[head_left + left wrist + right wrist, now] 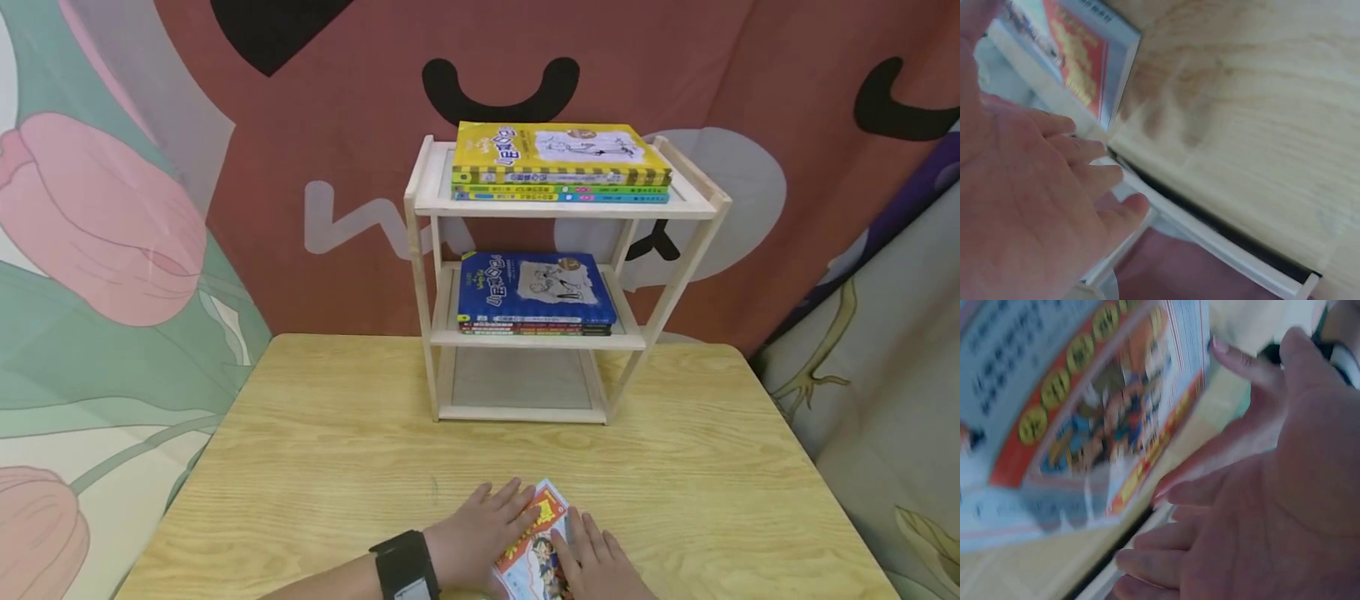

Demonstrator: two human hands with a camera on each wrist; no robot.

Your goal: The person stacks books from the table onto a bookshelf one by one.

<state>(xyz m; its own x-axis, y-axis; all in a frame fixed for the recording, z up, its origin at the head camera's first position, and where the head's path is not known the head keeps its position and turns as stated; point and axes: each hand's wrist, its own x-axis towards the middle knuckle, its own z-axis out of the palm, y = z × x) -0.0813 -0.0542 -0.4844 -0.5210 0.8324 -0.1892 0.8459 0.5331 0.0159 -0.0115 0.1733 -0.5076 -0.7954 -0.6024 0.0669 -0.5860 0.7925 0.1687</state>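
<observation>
A comic-style book [536, 542] with a red, yellow and light blue cover is between my two hands at the near edge of the table, its corner pointing away from me. My left hand [480, 533] is on the left of it, fingers extended and spread near the cover. On the other side my right hand [603, 562] has its fingers stretched forward along the book's right edge. In the left wrist view part of the cover [1079, 56] shows beyond the left fingers. The right wrist view has a light blue cover [1104, 412] with cartoon figures beside the right palm.
A three-level wooden rack [525, 412] stands at the back of the table [337, 433]. Its top shelf bears a stack of books with a yellow one [555, 150] uppermost; a blue book [536, 287] tops the middle stack. Printed curtains [322, 125] hang behind.
</observation>
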